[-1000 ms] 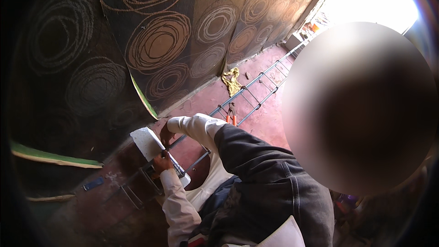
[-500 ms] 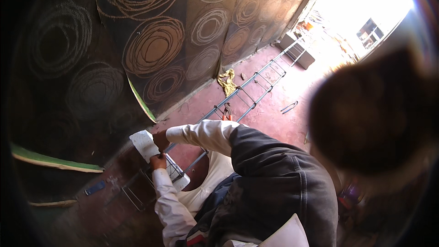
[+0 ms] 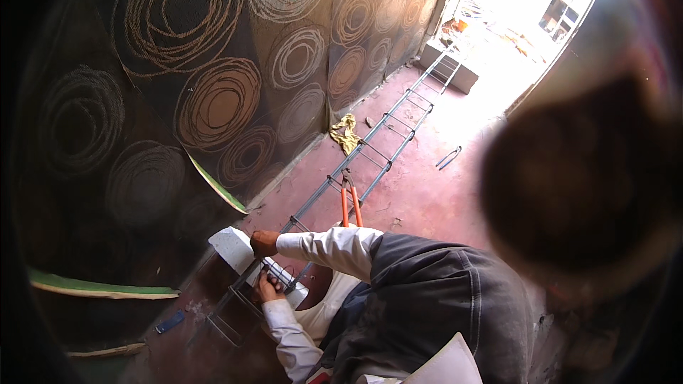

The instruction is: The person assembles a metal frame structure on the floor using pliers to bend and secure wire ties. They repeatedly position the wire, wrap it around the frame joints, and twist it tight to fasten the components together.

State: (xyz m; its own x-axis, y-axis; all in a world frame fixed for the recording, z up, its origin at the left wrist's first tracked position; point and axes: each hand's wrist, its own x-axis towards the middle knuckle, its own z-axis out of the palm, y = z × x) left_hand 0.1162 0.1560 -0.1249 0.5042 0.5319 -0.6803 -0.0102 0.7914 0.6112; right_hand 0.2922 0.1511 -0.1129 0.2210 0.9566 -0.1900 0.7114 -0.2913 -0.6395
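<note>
A steel reinforcement cage [image 3: 385,165], long bars joined by stirrups, runs from my hands toward the bright doorway. Its near end passes over a white block [image 3: 232,249]. Beside that block, my right hand [image 3: 265,243] is closed at one of the bars; what its fingers grip is hidden. Below it, my left hand [image 3: 269,289] is closed with fingertips pinched by a stirrup, on something too small to name. Pincers with orange handles [image 3: 350,203] lie against the cage beyond my right sleeve.
A yellow cloth [image 3: 346,134] lies by the patterned wall [image 3: 213,103]. Dark-handled pincers [image 3: 448,158] are on the red floor [image 3: 405,203]. At the far end the cage reaches a grey block [image 3: 461,75]. A blue object [image 3: 170,322] and green-edged strips [image 3: 107,286] are at lower left.
The view has shifted. My left hand has moved off the white block's end, down along the cage to a stirrup. My right hand stays near the block. More of the orange-handled pincers shows.
</note>
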